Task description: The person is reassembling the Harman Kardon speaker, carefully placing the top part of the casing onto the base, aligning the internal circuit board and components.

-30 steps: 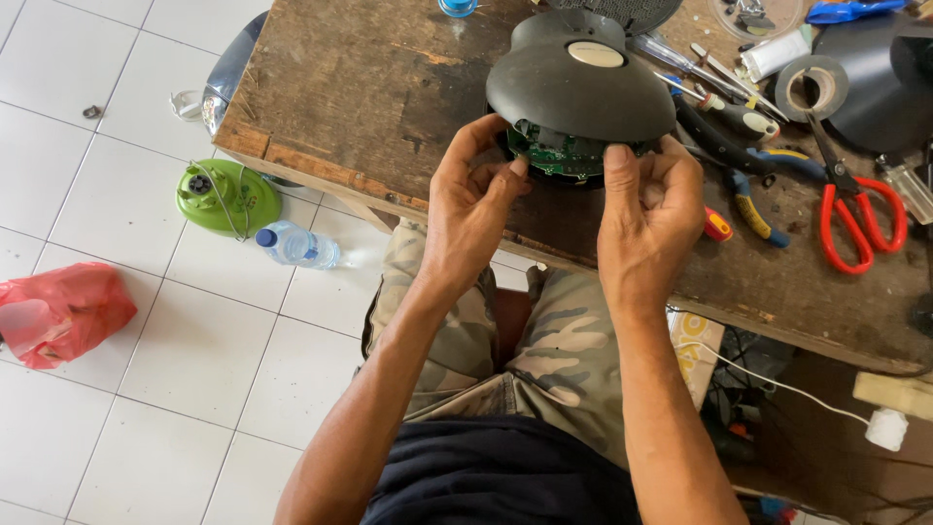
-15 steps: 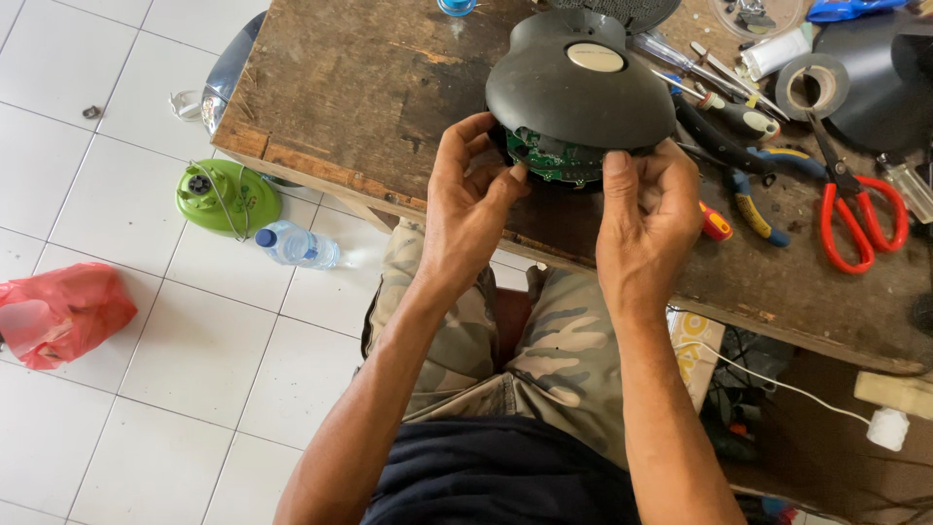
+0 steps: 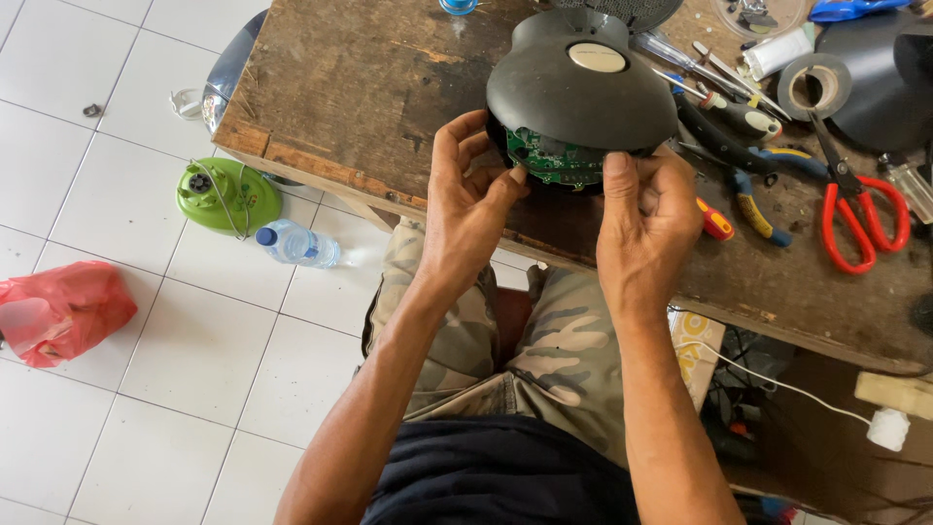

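Left hand (image 3: 466,209) grips the lower left edge of a round black housing (image 3: 581,87), thumb tip pressed beside the exposed green circuit board (image 3: 549,163) and fingers curled under the rim. Right hand (image 3: 646,219) grips the lower right edge of the same housing, thumb on the rim and fingers folded below it. The housing is tilted toward the viewer at the near edge of a worn wooden desk (image 3: 360,87), its underside open so the board shows; a pale oval patch sits on its top. Just right of the right hand lie a small red-handled tool (image 3: 716,222) and blue-and-yellow pliers (image 3: 753,199). Farther right on the desk rest red-handled scissors (image 3: 855,209), a roll of dark tape (image 3: 814,86) and several screwdrivers (image 3: 680,56). Below the hands, the person's camouflage trousers (image 3: 544,340) and dark shirt (image 3: 486,481) are visible. On the white tiled floor (image 3: 117,408), left of the desk, stand a green round appliance base (image 3: 225,196) and, just beside it, a clear plastic bottle (image 3: 296,243) lying on its side; a red plastic bag (image 3: 60,311) lies well apart at far left.
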